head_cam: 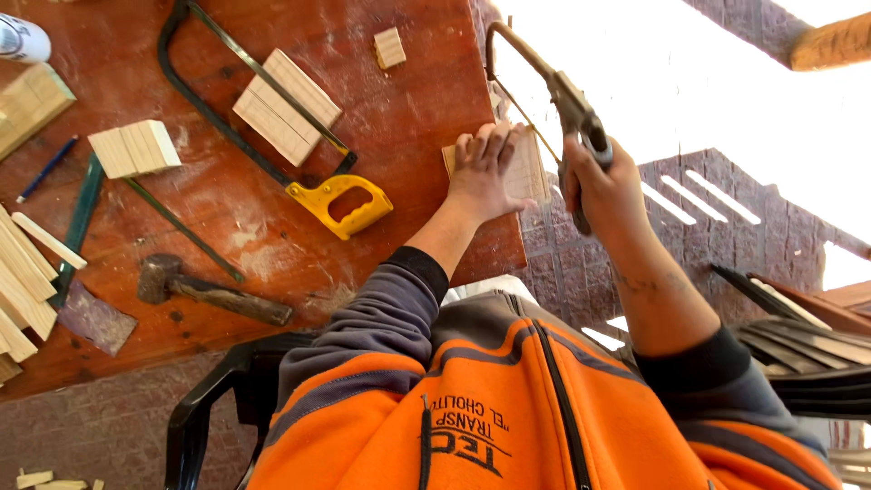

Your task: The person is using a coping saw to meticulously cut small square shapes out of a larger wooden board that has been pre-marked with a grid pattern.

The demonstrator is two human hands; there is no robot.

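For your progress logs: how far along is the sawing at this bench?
Done: cut blocks and slats lie on the bench. In hand: the left hand presses a wood piece flat at the bench edge, while the right hand grips a small saw beside it. Left: that piece looks uncut; how deep the blade sits can't be seen.

The left hand [481, 172] covers most of the small wooden block [531, 168] at the desk [272, 227] edge. Beside that block, the coping saw [553, 100] blade is too thin to trace, and the right hand [603, 186] hides its handle. The white bottle [23, 38] is cut off by the frame.
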